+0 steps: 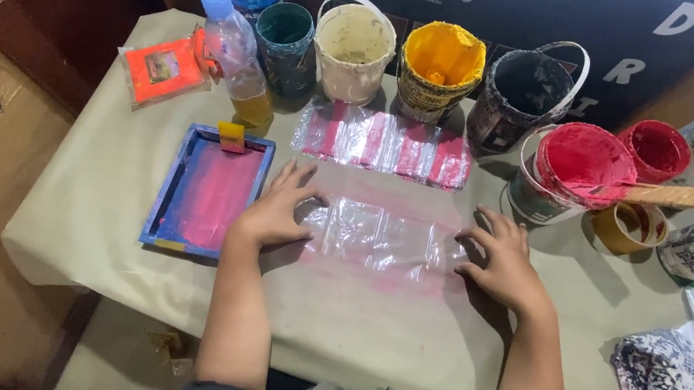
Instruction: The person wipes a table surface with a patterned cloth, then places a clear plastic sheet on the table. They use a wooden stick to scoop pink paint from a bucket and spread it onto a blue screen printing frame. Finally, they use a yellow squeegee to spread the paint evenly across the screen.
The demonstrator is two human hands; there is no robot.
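Both hands flat, fingers spread, gripping nothing — left hand (275, 209) and right hand (503, 264) pin the ends of the clear plastic sheet (382, 239) taut between them, pink-inked screen frame (208, 192) just outside the left.

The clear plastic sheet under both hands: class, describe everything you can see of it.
The clear plastic sheet is thin, glossy and creased, lying flat on the beige table covering over a faint pink stain. The left hand presses its left edge, the right hand its right edge, fingers spread. It sits just in front of a pink-smeared plastic sheet.
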